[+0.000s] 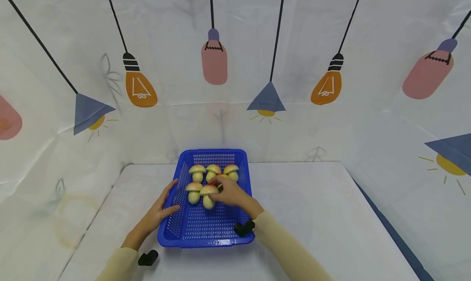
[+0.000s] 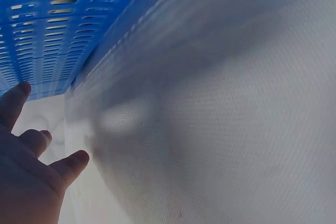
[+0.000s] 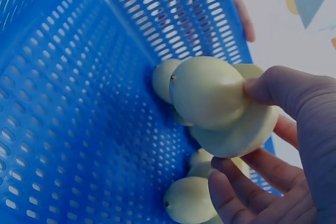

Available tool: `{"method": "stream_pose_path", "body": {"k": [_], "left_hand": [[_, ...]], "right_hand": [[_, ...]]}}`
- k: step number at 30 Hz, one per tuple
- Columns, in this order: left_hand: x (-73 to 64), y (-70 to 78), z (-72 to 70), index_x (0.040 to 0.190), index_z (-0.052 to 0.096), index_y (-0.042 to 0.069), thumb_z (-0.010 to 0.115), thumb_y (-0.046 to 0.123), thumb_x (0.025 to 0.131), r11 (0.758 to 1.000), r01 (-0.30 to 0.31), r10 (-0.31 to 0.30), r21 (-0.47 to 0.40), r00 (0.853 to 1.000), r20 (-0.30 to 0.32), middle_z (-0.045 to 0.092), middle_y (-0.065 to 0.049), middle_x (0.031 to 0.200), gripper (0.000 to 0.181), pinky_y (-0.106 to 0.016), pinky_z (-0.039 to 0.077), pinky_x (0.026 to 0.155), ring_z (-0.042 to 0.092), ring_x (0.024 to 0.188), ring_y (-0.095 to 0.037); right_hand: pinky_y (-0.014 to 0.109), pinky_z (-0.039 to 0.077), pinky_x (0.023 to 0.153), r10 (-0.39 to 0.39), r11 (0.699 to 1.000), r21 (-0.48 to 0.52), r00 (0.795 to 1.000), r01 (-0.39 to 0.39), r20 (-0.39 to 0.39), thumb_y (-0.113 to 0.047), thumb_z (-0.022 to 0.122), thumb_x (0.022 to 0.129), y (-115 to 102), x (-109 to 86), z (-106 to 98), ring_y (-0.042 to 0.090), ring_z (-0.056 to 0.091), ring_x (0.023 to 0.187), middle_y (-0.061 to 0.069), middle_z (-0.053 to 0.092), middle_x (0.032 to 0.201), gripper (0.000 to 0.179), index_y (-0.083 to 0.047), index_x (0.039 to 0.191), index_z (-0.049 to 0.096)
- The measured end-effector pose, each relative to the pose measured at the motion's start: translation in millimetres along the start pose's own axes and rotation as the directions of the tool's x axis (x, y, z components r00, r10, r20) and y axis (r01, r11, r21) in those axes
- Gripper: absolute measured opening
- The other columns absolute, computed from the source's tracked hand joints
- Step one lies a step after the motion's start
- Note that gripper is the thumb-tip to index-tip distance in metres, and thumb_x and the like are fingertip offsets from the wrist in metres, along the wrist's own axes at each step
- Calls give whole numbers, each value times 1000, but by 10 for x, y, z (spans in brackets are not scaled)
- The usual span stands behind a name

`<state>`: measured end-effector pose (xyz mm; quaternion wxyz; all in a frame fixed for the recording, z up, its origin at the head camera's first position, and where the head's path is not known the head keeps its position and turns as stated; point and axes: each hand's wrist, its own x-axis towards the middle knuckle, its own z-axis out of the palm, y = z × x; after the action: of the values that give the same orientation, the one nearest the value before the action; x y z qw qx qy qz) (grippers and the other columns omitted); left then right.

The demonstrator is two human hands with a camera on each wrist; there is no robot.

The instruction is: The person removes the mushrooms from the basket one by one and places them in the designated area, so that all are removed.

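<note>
In the head view my right hand [image 1: 229, 193] reaches into a blue plastic basket [image 1: 206, 242] and pinches a toy mushroom [image 1: 209, 202] with a reddish-yellow cap and pale stem. The right wrist view shows the thumb on this mushroom [image 3: 207, 93] and fingers under its cap. Several similar mushrooms [image 1: 197, 172] stand in the basket's far half, one partly hidden behind the right hand. At the basket's left side, my left hand [image 1: 156, 215] rests with thumb and a fingertip over the rim. Its other fingers [image 2: 71, 167] stretch out spread beside the perforated outer wall.
The basket stands on a white-covered table [image 1: 305, 215], near its back edge. Behind rises a pale wall sheet [image 1: 235, 126] printed with hanging lamps and bulbs. Small black pieces [image 1: 148, 258] show beside both wrists.
</note>
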<state>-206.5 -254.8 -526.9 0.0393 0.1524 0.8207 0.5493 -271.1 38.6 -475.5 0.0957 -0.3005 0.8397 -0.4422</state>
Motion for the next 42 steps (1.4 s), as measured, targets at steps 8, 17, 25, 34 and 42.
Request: {"method": "stream_pose_path", "body": {"k": [8, 17, 25, 34, 42], "left_hand": [[0, 7, -4, 167, 9, 25, 58, 18, 98, 1000, -12, 13, -26, 1000, 20, 6, -27, 170, 85, -66, 48, 96, 36, 140, -60], [0, 15, -6, 167, 9, 25, 58, 21, 98, 999, -3, 4, -42, 1000, 24, 12, -29, 167, 85, -60, 52, 93, 43, 135, -57], [0, 0, -1, 167, 9, 25, 58, 21, 98, 999, 1, 0, -38, 1000, 19, 13, -30, 166, 85, -59, 53, 91, 45, 133, -56], [-4, 5, 7, 167, 8, 27, 58, 22, 98, 999, 22, -21, -39, 1000, 19, 16, -31, 165, 85, -59, 53, 91, 47, 132, -55], [-1, -16, 9, 167, 8, 25, 58, 21, 98, 999, 7, -6, -44, 1000, 20, 15, -31, 165, 85, -58, 53, 90, 46, 132, -56]], "right_hand": [[33, 54, 96, -24, 999, 21, 999, 24, -33, -19, 71, 91, -49, -40, -116, 25, 66, 114, 10, 67, 125, 41, -6, 129, 63], [48, 54, 97, -26, 998, 55, 996, 31, -86, -22, 72, 92, -146, -159, -324, 32, 65, 116, 12, 66, 130, 44, -8, 133, 63], [51, 54, 96, -63, 996, 53, 987, 72, -150, -20, 72, 92, -124, -299, -484, 30, 65, 115, 9, 66, 130, 40, -9, 129, 64], [40, 56, 89, -33, 996, 75, 980, 49, -198, -23, 72, 94, -104, -525, -620, 25, 65, 109, 8, 68, 130, 45, -10, 136, 63], [33, 56, 84, -5, 994, 107, 962, 36, -274, -19, 74, 93, -40, -699, -721, 28, 67, 110, 10, 67, 132, 42, -12, 132, 64]]}}
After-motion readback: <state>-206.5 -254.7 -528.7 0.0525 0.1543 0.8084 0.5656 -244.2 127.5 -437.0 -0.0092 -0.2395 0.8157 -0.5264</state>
